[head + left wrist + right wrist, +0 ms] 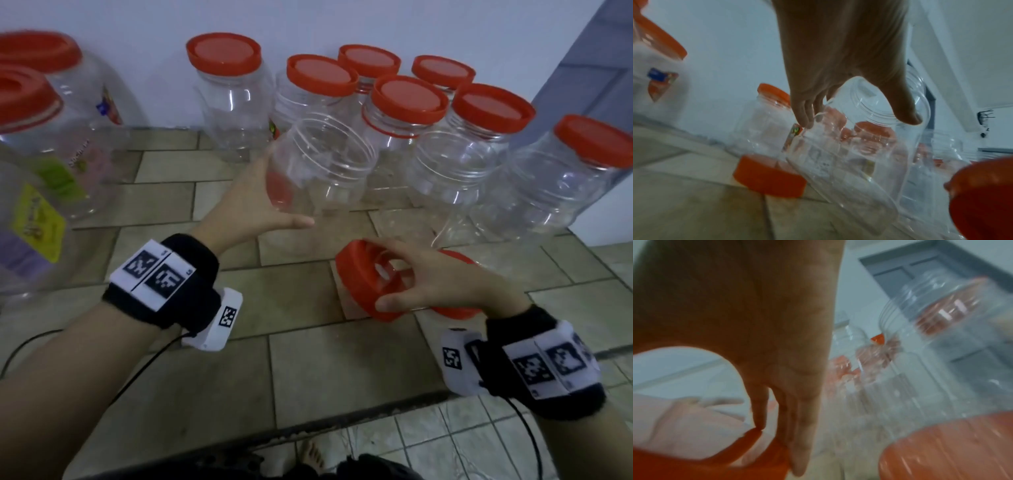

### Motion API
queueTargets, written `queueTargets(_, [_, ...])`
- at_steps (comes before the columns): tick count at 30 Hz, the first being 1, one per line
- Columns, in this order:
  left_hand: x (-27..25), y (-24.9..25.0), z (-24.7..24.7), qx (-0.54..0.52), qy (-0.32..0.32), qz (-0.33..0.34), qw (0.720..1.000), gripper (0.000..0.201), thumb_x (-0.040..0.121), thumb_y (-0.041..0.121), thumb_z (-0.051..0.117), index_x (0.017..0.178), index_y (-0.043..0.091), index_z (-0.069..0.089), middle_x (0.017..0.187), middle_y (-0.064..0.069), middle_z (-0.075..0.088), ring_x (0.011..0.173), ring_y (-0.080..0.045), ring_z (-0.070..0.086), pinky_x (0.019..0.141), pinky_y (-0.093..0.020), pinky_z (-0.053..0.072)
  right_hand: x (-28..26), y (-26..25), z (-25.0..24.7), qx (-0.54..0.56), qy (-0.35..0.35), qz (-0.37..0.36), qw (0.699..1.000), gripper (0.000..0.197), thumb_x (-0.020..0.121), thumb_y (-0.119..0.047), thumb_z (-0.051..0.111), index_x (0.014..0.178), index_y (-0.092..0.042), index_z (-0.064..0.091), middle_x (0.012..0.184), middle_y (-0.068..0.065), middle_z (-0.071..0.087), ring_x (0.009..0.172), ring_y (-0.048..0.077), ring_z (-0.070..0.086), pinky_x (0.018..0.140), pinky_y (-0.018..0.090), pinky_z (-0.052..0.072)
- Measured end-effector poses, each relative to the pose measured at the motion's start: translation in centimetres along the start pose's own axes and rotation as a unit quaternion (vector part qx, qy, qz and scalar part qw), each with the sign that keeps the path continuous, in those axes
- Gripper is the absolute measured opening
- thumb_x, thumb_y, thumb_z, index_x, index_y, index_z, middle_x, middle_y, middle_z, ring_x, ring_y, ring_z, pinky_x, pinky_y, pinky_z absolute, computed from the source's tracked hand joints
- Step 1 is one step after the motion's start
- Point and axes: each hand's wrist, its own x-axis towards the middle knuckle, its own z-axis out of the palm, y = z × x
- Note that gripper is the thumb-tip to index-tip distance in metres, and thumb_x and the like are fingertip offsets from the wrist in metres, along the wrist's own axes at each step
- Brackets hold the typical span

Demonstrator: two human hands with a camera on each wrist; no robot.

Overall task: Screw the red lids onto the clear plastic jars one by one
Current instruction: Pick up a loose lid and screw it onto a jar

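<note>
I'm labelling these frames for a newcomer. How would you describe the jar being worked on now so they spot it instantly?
Find the row of red-lidded jars along the white wall. Just in front, the left hand holds a clear jar tilted off the floor. Unlike its neighbours, it has no lid.

a plain white wall (137, 51) rises behind a ledge of beige tiles (308, 370). a grey panelled door (603, 61) stands at right. pale floor tiles (428, 445) lie lower, in dim, even light.
</note>
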Motion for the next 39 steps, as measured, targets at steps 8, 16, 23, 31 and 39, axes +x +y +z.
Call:
queueTargets(8, [-5.1,0.3,-6.2,0.086,0.020,0.028,0.996,0.126,0.041,0.067,0.073,0.146,0.024,0.018,0.144,-0.003,0.034,0.132,-0.014,0.034,0.109,-0.035,0.032,-1.5,-4.7,-2.7,0.062,0.150,-0.144,0.976,0.110,0.046,-0.076,0.070,0.140,-0.046,0.021,0.140,-0.013,0.035,0.127,-0.004,0.037,0.095,0.015,0.041])
queueTargets(16, [-8.2,-0.2,-10.7,0.077,0.041,0.057,0.995,0.115,0.049,0.059,0.075,0.143,0.020,0.023,0.143,0.006,0.032,0.131,-0.002,0.030,0.109,-0.021,0.028,0.9,-8.1,-3.1,0.017,0.170,-0.166,0.971,0.112,0.047,-0.076,0.069,0.143,-0.044,0.020,0.142,-0.010,0.034,0.130,0.002,0.036,0.103,0.038,0.041])
queueTargets(23, [-9.5,-1.5,-12.1,0.173,-0.003,0.046,0.984,0.118,0.046,0.070,0.067,0.143,0.034,0.012,0.148,0.003,0.026,0.137,-0.012,0.025,0.113,-0.043,0.026,2.7,-10.5,-2.6,0.048,0.139,-0.203,0.968,0.112,0.051,-0.059,0.076,0.145,-0.038,0.018,0.144,-0.012,0.031,0.132,-0.003,0.033,0.098,0.026,0.042])
queueTargets(31, [-9.0,-1.8,-12.1,0.213,-0.055,0.070,0.973,0.114,0.044,0.074,0.061,0.140,0.044,0.007,0.145,0.002,0.032,0.133,-0.017,0.031,0.106,-0.053,0.033,5.7,-11.7,-0.6,0.008,0.099,-0.235,0.967,0.111,0.056,-0.051,0.076,0.146,-0.038,0.013,0.143,-0.010,0.027,0.132,-0.003,0.030,0.100,0.013,0.038])
queueTargets(39, [-7.9,-1.8,-12.4,0.214,-0.056,0.096,0.970,0.108,0.046,0.068,0.062,0.139,0.037,0.017,0.137,0.009,0.033,0.129,-0.017,0.033,0.107,-0.038,0.028,7.9,-11.5,0.4,0.021,0.086,-0.251,0.964,0.113,0.057,-0.035,0.086,0.144,-0.037,0.014,0.139,-0.014,0.024,0.128,-0.005,0.031,0.097,0.006,0.036])
